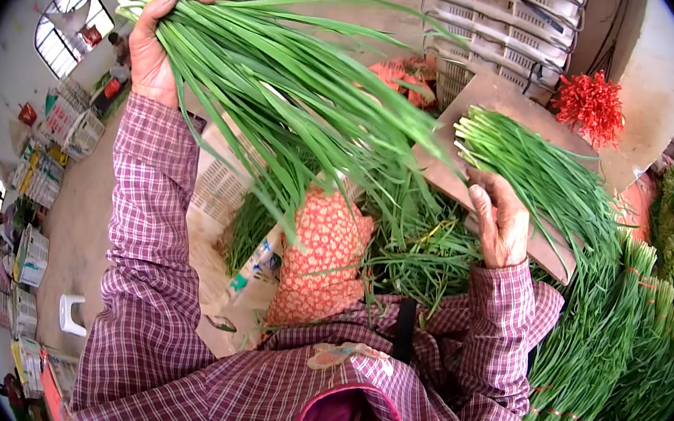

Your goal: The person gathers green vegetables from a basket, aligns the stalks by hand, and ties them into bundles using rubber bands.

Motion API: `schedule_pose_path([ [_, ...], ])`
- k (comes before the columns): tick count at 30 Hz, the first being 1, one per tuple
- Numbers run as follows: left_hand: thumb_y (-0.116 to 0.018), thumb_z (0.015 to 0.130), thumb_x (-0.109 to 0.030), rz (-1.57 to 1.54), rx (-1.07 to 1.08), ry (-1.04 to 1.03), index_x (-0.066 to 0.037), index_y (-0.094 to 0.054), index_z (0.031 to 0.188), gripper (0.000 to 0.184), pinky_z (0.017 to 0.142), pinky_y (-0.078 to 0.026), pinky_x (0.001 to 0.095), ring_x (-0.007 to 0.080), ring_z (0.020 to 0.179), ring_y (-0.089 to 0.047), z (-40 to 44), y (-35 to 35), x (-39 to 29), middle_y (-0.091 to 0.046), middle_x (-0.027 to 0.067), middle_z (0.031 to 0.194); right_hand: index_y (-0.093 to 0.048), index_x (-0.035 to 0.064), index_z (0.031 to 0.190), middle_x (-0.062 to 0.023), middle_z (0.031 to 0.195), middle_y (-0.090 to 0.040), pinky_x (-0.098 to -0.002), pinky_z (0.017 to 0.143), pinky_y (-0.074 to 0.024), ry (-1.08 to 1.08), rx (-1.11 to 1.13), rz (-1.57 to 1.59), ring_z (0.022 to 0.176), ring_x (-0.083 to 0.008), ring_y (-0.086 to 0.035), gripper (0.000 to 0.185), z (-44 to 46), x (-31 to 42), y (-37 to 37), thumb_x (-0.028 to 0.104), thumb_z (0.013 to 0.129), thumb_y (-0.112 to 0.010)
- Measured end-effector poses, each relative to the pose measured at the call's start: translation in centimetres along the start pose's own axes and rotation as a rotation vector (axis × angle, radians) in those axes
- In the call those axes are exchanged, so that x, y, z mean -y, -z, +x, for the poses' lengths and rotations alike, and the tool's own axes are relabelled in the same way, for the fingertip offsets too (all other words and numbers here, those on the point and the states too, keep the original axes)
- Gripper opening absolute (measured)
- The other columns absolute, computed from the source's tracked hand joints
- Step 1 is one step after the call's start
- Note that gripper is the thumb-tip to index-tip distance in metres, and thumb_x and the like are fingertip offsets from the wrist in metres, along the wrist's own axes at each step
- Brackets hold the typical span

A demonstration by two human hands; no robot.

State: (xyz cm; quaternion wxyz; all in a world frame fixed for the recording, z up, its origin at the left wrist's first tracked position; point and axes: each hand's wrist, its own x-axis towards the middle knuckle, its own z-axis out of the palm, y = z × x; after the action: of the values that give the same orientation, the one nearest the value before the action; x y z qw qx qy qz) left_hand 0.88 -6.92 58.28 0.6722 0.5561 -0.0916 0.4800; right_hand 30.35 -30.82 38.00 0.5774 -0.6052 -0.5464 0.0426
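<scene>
My left hand [160,45] is raised at the upper left, wrapped round the white stem ends of a bunch of garlic chives [285,80]. The long green leaves fan out to the right and hang down, some smeared by motion. Lower and to the right, my right hand [502,217] has its fingers curled with the thumb against them. Whether anything is in it cannot be made out. A second pile of chives [527,149] lies beside it on a brown board [495,104], pale ends toward the upper left.
A red bundle of ties [588,108] sits at the board's far edge. Tied chive bundles [612,350] are heaped at the right. Loose leaves [415,253] lie below the board, near my patterned orange trouser leg [320,250]. Stacked white crates [499,29] stand behind; a white stool [71,315] is at left.
</scene>
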Motion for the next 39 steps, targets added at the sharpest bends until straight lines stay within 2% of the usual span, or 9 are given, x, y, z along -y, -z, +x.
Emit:
schedule_pose_path([
  [5, -0.06, 0.082, -0.005, -0.164, 0.042, 0.031, -0.008, -0.054, 0.093, 0.013, 0.108, -0.035, 0.0445, 0.0228, 0.088, -0.06, 1.9, 0.4, 1.9, -0.06, 0.0063, 0.087, -0.065, -0.0018, 0.086, -0.0024, 0.069, -0.06, -0.0228, 0.065, -0.044, -0.052, -0.228, 0.175, 0.067, -0.0084, -0.053, 0.018, 1.4, 4.0, 2.9, 0.014, 0.092, -0.058],
  [8, -0.061, 0.08, -0.006, -0.164, -0.002, 0.037, -0.008, -0.054, 0.091, 0.013, 0.105, -0.038, 0.0458, 0.0235, 0.083, -0.062, 2.1, -0.4, 3.9, -0.06, 0.0075, 0.085, -0.062, -0.0009, 0.098, -0.0017, 0.073, -0.06, -0.0236, 0.069, -0.0447, 0.083, -0.319, 0.133, 0.069, -0.0092, -0.054, 0.018, 1.8, 6.1, 3.9, 0.012, 0.086, -0.064],
  [12, -0.062, 0.079, -0.004, -0.148, -0.028, 0.051, -0.007, -0.053, 0.095, 0.019, 0.098, -0.042, 0.0427, 0.0238, 0.083, -0.059, 1.6, -2.5, 6.5, -0.059, 0.0073, 0.084, -0.046, 0.001, 0.13, -0.0169, 0.119, -0.056, -0.0365, 0.094, -0.0437, 0.287, -0.213, 0.047, 0.108, -0.0257, -0.056, 0.071, 3.1, 8.3, 3.5, 0.034, 0.075, -0.076],
  [16, -0.062, 0.078, -0.003, 0.014, -0.146, 0.109, -0.005, -0.051, 0.099, 0.024, 0.093, -0.045, 0.0381, 0.022, 0.084, -0.058, -1.0, -7.4, 9.5, -0.058, 0.0083, 0.086, -0.025, 0.0012, 0.143, -0.0222, 0.141, -0.035, -0.0459, 0.106, -0.0319, 0.506, -0.175, -0.021, 0.127, -0.0343, -0.04, 0.113, 6.2, 9.6, 0.4, 0.053, 0.059, -0.081],
  [22, -0.06, 0.08, 0.001, 0.302, -0.143, 0.079, -0.004, -0.052, 0.102, 0.024, 0.08, -0.049, 0.0287, 0.0156, 0.085, -0.058, -4.6, -13.2, 11.0, -0.058, 0.0067, 0.093, -0.013, 0.0023, 0.145, -0.0251, 0.134, -0.037, -0.0477, 0.104, -0.029, 0.402, -0.082, 0.164, 0.124, -0.0396, -0.039, 0.135, 6.3, 9.4, -7.5, 0.056, 0.045, -0.085],
  [26, -0.061, 0.08, 0.001, 0.152, -0.096, 0.069, -0.004, -0.051, 0.102, 0.025, 0.086, -0.047, 0.0317, 0.0186, 0.088, -0.058, -4.4, -13.2, 11.0, -0.058, 0.0075, 0.092, -0.015, 0.0062, 0.146, -0.0199, 0.138, -0.035, -0.0485, 0.104, -0.0254, 0.3, 0.009, 0.234, 0.128, -0.0371, -0.033, 0.126, 5.5, 7.5, -7.7, 0.039, 0.047, -0.086],
  [28, -0.061, 0.08, 0.0, 0.083, -0.083, 0.072, -0.004, -0.05, 0.103, 0.026, 0.087, -0.047, 0.0328, 0.0196, 0.089, -0.058, -4.3, -13.5, 11.2, -0.058, 0.0079, 0.092, -0.024, 0.0097, 0.143, -0.0171, 0.134, -0.043, -0.0467, 0.101, -0.0338, 0.318, -0.061, 0.241, 0.122, -0.0341, -0.044, 0.114, 5.4, 7.3, -7.1, 0.033, 0.05, -0.085],
  [31, -0.062, 0.08, -0.003, -0.177, -0.123, 0.113, -0.004, -0.047, 0.106, 0.03, 0.087, -0.048, 0.0346, 0.0214, 0.087, -0.058, -3.5, -13.8, 12.5, -0.059, 0.009, 0.09, -0.037, 0.0178, 0.137, -0.0155, 0.102, -0.065, -0.0383, 0.074, -0.056, 0.322, -0.164, 0.053, 0.082, -0.0302, -0.067, 0.09, 5.5, 7.1, -5.4, 0.021, 0.058, -0.08],
  [39, -0.067, 0.081, -0.025, -0.528, -0.162, 0.274, -0.008, -0.059, 0.099, 0.026, 0.092, -0.05, 0.0401, 0.0221, 0.102, -0.06, 0.6, -16.8, 21.1, -0.063, 0.0084, 0.104, -0.05, 0.022, 0.126, -0.0102, 0.085, -0.067, -0.0378, 0.058, -0.054, 0.363, 0.016, -0.715, 0.067, -0.0277, -0.067, 0.072, 10.0, 7.1, 8.4, 0.019, 0.06, -0.079],
])
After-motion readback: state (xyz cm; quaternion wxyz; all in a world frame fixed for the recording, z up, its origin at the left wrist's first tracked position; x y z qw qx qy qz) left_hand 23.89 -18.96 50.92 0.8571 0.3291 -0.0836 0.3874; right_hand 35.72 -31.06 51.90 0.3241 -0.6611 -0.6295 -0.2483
